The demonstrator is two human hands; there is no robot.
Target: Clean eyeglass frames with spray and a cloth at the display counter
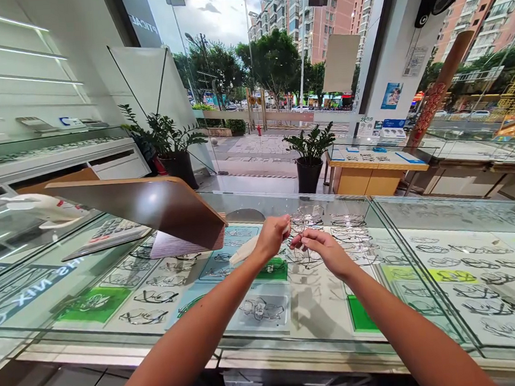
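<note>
Both hands are raised over the glass display counter (325, 324), close together at its middle. My left hand (270, 238) is closed, with a white cloth (244, 251) trailing from it to the left. Thumb and fingers of my right hand (327, 250) are pinched on a thin-rimmed pair of eyeglasses (306, 256). The rims are hard to tell apart from the many frames under the glass behind them. Whether my left fingers also touch these eyeglasses is unclear.
Left of my hands, a tilted brown board (151, 204) stands on the counter, beside a calculator-like keypad (115, 231) and a white device (47, 208). Several eyeglasses (156, 297) lie inside the case. Beyond are potted plants (308, 159) and glass doors.
</note>
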